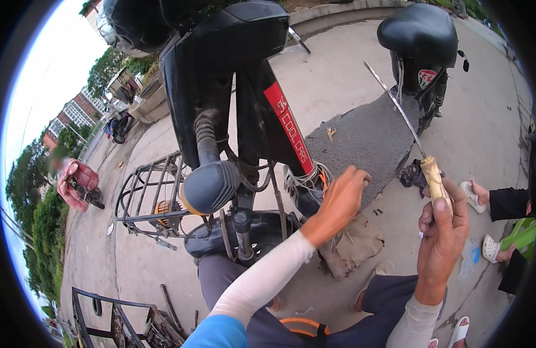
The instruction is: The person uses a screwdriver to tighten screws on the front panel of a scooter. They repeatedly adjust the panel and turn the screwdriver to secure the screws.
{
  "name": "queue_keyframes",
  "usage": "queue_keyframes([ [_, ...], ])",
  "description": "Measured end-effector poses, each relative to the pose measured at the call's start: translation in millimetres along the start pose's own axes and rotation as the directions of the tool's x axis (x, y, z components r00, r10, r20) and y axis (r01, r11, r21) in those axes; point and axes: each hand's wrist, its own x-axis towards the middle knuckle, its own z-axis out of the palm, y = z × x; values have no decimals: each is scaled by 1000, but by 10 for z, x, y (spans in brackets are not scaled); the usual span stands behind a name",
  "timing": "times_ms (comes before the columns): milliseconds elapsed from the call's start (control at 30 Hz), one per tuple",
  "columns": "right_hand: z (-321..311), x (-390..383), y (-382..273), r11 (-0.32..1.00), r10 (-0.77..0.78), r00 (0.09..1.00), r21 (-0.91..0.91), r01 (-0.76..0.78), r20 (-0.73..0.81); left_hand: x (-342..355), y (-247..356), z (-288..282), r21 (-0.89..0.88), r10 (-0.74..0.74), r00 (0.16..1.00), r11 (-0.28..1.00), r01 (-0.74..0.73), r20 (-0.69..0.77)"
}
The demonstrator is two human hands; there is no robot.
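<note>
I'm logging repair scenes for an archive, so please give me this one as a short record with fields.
Left hand: fingers curled, near the scooter's red strip; whether it grips anything is unclear
Right hand: holds a long thin tool by its pale handle, tip slanting up and left
Vehicle: black scooter with a grey mat
Ground: brown cloth
Right side: another person's pale clog
Left background: pink-covered rider

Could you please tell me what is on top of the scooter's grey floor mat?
A small yellowish leaf-like scrap lies on the grey floor mat. The left hand blocks the view of part of the mat's near end, so anything there is hidden.
</note>
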Motion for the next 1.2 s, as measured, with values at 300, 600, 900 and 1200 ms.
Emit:
queue_keyframes([
  [300, -127, -342, -33, 993, -101, 995, 55, 100, 16, -828, 798, -1122, -813, -261, 965, 560, 162, 12],
  [600, -283, -1280, 68, 988, -34, 998, 151, 27, 44, -1020, 1134, -1604, -950, -377, 913, 310, -33, -155],
  [900, -399, -1406, 127, 963, -7, 997, 268, -12, 73, -1017, 1079, -1609, -979, -370, 916, 181, -88, -151],
  [1200, -426, -1454, 114, 964, 29, 999, 263, -37, 36, -997, 1069, -1567, -980, -349, 931, 197, -34, -102],
])
